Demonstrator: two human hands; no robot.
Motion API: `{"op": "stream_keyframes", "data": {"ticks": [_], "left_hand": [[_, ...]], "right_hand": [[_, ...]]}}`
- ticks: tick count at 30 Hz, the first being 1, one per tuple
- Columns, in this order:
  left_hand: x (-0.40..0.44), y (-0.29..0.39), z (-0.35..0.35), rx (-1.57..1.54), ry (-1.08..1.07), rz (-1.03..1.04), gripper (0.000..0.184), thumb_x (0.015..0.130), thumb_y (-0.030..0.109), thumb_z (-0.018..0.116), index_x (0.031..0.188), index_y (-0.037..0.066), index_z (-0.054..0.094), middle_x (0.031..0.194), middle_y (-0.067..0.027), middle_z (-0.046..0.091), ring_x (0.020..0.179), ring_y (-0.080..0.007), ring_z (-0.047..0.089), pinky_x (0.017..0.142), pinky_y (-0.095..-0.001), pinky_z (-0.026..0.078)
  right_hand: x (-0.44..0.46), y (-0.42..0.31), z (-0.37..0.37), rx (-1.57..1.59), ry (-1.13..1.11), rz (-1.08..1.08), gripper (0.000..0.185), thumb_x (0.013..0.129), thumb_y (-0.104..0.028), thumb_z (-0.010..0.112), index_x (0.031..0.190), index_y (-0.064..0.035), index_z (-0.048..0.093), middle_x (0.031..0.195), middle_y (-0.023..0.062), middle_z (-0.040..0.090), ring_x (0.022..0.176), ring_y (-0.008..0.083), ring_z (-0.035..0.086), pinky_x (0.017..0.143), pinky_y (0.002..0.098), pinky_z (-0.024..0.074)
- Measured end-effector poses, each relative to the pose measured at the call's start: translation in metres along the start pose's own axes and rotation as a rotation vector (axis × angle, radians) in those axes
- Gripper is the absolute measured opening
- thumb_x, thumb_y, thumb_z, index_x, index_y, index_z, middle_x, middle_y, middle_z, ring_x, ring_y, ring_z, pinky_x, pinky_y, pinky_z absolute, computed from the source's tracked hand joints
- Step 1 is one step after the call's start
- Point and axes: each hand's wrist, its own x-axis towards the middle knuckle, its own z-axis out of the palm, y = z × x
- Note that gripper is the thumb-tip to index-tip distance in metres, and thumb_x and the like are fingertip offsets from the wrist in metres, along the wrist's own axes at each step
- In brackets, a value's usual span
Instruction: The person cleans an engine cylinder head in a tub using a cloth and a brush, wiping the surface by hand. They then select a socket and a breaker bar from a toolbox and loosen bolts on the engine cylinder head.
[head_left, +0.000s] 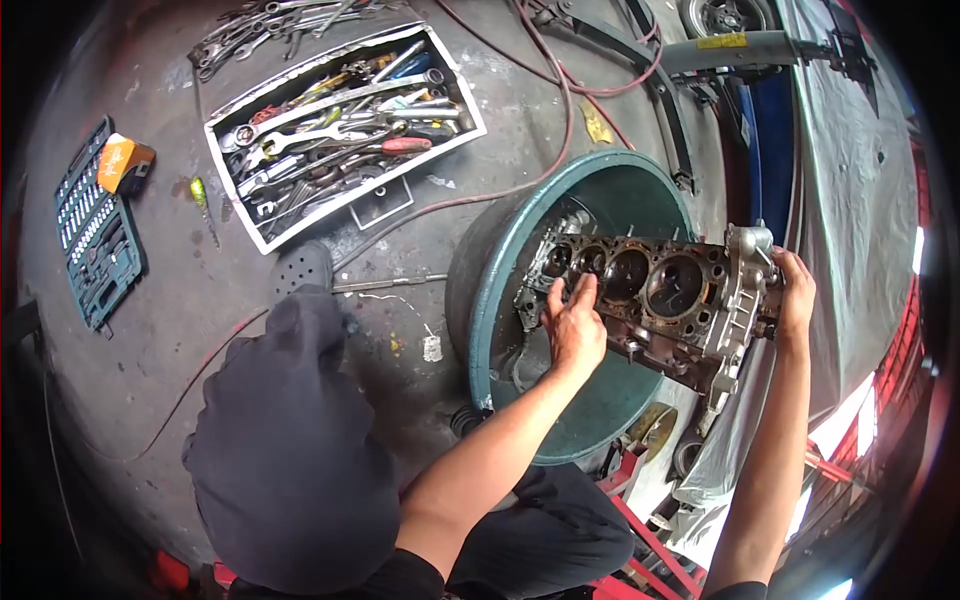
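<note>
A metal engine block (650,322) with a row of round cylinder bores lies tilted across a green tub (482,330). Its left end sits down inside the tub, while the right end sticks out past the rim. My left hand (575,335) is over the block's near side by the smaller-looking bores, fingers apart and extended; whether the fingertips touch the metal is unclear. At the far right, my right hand (795,295) is wrapped around the block's end beside a pale cast cover (738,310). Part of its grip is hidden behind the metal.
A white-edged toolbox (350,215) full of wrenches stands on the floor, with loose wrenches (250,38) behind it. A green socket set (100,240) and a screwdriver (204,210) lie left. A red hose (500,197) runs past the tub. Plastic sheeting (850,210) hangs right.
</note>
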Motion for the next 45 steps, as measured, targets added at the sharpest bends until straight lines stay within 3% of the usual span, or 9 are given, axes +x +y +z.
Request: {"op": "stream_keyframes", "data": {"ticks": [6, 10, 14, 18, 20, 30, 37, 40, 45], "left_hand": [[-0.039, 0.038, -0.001, 0.031, 0.108, 0.288, 0.057, 0.080, -0.006, 0.054, 0.135, 0.007, 0.054, 0.142, -0.0057, 0.053, 0.133, -0.0304, 0.040, 0.111, -0.0491, 0.024], [-0.023, 0.019, 0.008, 0.061, 0.051, 0.076, 0.053, 0.083, -0.003, 0.050, 0.134, 0.008, 0.057, 0.141, -0.0064, 0.054, 0.136, -0.0318, 0.036, 0.112, -0.0513, 0.021], [-0.041, 0.052, -0.005, 0.044, 0.059, 0.263, 0.054, 0.082, -0.003, 0.055, 0.134, 0.009, 0.056, 0.142, -0.0036, 0.053, 0.137, -0.0328, 0.036, 0.112, -0.0540, 0.020], [-0.024, 0.032, 0.010, 0.035, 0.064, 0.008, 0.055, 0.084, -0.001, 0.052, 0.138, 0.009, 0.053, 0.142, -0.0068, 0.053, 0.138, -0.0326, 0.035, 0.112, -0.0524, 0.022], [-0.052, 0.061, 0.000, -0.010, 0.078, 0.288, 0.061, 0.081, -0.004, 0.055, 0.141, 0.009, 0.049, 0.144, -0.0087, 0.051, 0.139, -0.0326, 0.034, 0.111, -0.0513, 0.023], [-0.037, 0.050, -0.004, -0.084, 0.047, 0.348, 0.063, 0.079, -0.010, 0.053, 0.139, 0.008, 0.050, 0.146, -0.0087, 0.049, 0.138, -0.0350, 0.035, 0.112, -0.0471, 0.024], [-0.050, 0.045, -0.013, -0.168, -0.031, 0.350, 0.063, 0.081, -0.009, 0.055, 0.141, 0.011, 0.048, 0.150, -0.0051, 0.044, 0.140, -0.0348, 0.031, 0.112, -0.0588, 0.015], [-0.030, 0.055, -0.014, -0.036, -0.022, 0.245, 0.065, 0.078, -0.011, 0.053, 0.140, 0.009, 0.050, 0.146, -0.0071, 0.049, 0.139, -0.0347, 0.033, 0.112, -0.0487, 0.024], [-0.068, 0.085, -0.010, -0.082, 0.014, 0.307, 0.067, 0.081, -0.007, 0.056, 0.143, 0.014, 0.046, 0.149, -0.0044, 0.045, 0.140, -0.0330, 0.031, 0.111, -0.0587, 0.019]], "right_hand": [[-0.006, -0.005, 0.002, -0.028, 0.013, 0.036, 0.032, 0.088, -0.026, 0.058, 0.104, 0.0002, 0.069, 0.095, 0.0036, 0.067, 0.089, 0.0138, 0.058, 0.084, 0.0267, 0.0433], [0.001, -0.001, 0.001, -0.037, -0.001, 0.017, 0.031, 0.088, -0.026, 0.059, 0.103, -0.0009, 0.070, 0.094, 0.0036, 0.067, 0.090, 0.0136, 0.059, 0.084, 0.0268, 0.0436], [-0.008, -0.007, 0.004, -0.002, 0.005, 0.017, 0.031, 0.087, -0.027, 0.060, 0.101, -0.0014, 0.070, 0.091, 0.0026, 0.066, 0.085, 0.0130, 0.059, 0.078, 0.0267, 0.0447], [0.003, 0.002, 0.003, 0.001, -0.004, 0.008, 0.031, 0.087, -0.027, 0.060, 0.102, -0.0010, 0.070, 0.089, 0.0026, 0.066, 0.082, 0.0114, 0.058, 0.076, 0.0255, 0.0441], [-0.001, -0.002, 0.006, 0.081, 0.019, 0.041, 0.031, 0.088, -0.027, 0.060, 0.101, -0.0006, 0.070, 0.088, 0.0022, 0.066, 0.080, 0.0106, 0.057, 0.075, 0.0250, 0.0435], [0.000, -0.003, 0.000, -0.039, 0.037, 0.016, 0.033, 0.086, -0.027, 0.061, 0.103, 0.0004, 0.070, 0.091, 0.0037, 0.067, 0.083, 0.0128, 0.059, 0.080, 0.0256, 0.0440], [-0.002, -0.005, 0.005, 0.005, 0.031, 0.006, 0.031, 0.087, -0.025, 0.059, 0.100, 0.0013, 0.070, 0.091, 0.0037, 0.067, 0.085, 0.0128, 0.059, 0.081, 0.0249, 0.0436], [-0.001, 0.000, 0.001, 0.031, 0.004, 0.039, 0.031, 0.087, -0.024, 0.059, 0.100, 0.0015, 0.070, 0.091, 0.0035, 0.067, 0.086, 0.0125, 0.059, 0.082, 0.0249, 0.0436], [-0.005, 0.001, 0.001, 0.044, 0.012, 0.052, 0.031, 0.087, -0.024, 0.058, 0.099, 0.0017, 0.070, 0.091, 0.0035, 0.067, 0.086, 0.0123, 0.059, 0.081, 0.0250, 0.0438]]}}
